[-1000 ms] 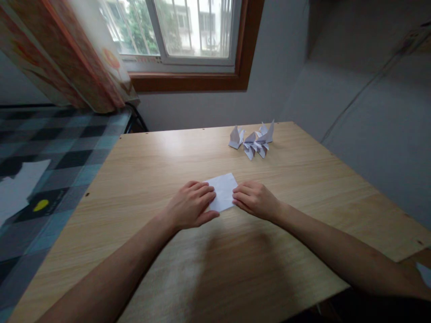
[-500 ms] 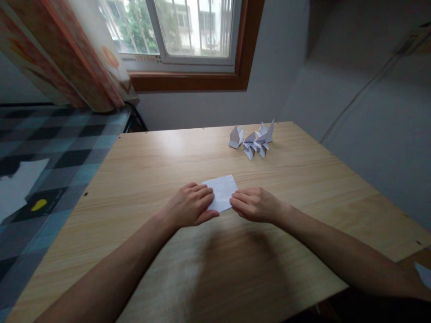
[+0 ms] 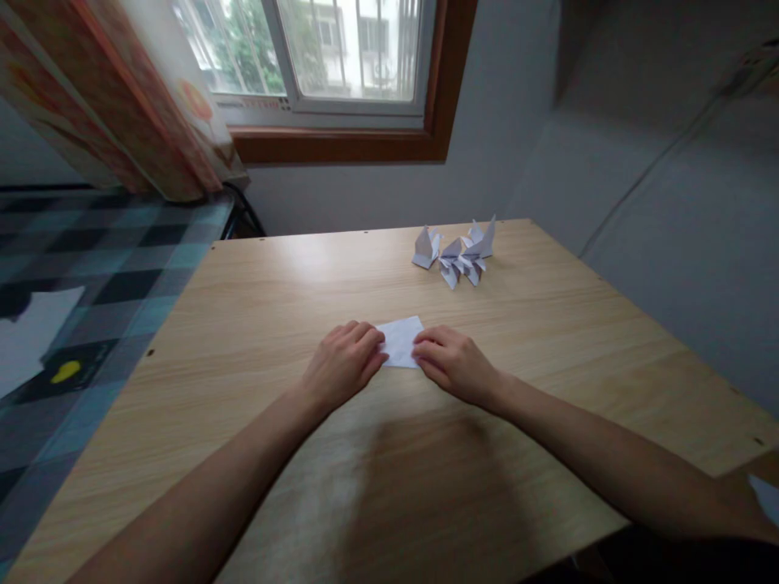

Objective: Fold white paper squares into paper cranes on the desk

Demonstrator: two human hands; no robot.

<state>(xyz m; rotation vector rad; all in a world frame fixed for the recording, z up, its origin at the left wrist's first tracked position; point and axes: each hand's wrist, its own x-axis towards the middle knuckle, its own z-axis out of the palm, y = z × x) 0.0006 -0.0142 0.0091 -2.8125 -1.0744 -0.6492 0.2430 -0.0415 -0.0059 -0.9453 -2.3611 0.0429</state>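
Observation:
A small folded sheet of white paper (image 3: 401,341) lies at the middle of the wooden table, between my two hands. My left hand (image 3: 351,355) grips its left side, fingers bent over the edge and thumb at the near corner. On the opposite side, my right hand (image 3: 451,357) pinches the paper's right edge between thumb and fingers. The parts of the sheet beneath my fingertips are hidden. Farther back stand several folded white paper figures (image 3: 451,259), grouped close together.
The light wooden table (image 3: 292,292) reaches back toward a window (image 3: 353,57). To the left is a surface with a checked cloth (image 3: 122,284), bearing loose white paper (image 3: 45,332) and a dark card with a yellow mark (image 3: 66,371). A wall borders the right side.
My left hand's spread fingers and thumb have drawn together on the paper's left edge. The right hand has shifted slightly up, and less of the paper shows at its near side.

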